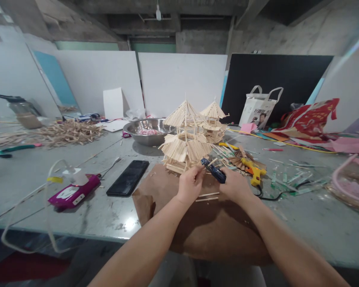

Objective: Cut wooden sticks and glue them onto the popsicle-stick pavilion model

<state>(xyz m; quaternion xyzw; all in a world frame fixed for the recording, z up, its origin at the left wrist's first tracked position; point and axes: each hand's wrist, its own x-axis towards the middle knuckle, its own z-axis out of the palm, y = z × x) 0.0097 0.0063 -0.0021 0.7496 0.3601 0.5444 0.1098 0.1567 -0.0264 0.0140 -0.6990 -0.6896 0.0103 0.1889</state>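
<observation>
My right hand [233, 184] is wrapped round a pair of dark blue pliers [214, 171], whose jaws point up and left. At the jaws, my left hand [192, 182] is closed in a pinch on a thin wooden stick [212, 162]; part of the stick is hidden by the fingers and tool. Just beyond both hands stands a two-tiered pavilion model [185, 143] made of pale sticks. Two loose sticks [208, 195] lie on the brown paper [203, 235] under my hands.
A second stick pavilion [214, 111] and a metal bowl [149, 139] stand behind. To the right lie a yellow glue gun [253, 171] with its cord and several clear glue sticks. On the left are a phone [127, 178], a purple power strip [74, 193] and a stick pile [68, 133].
</observation>
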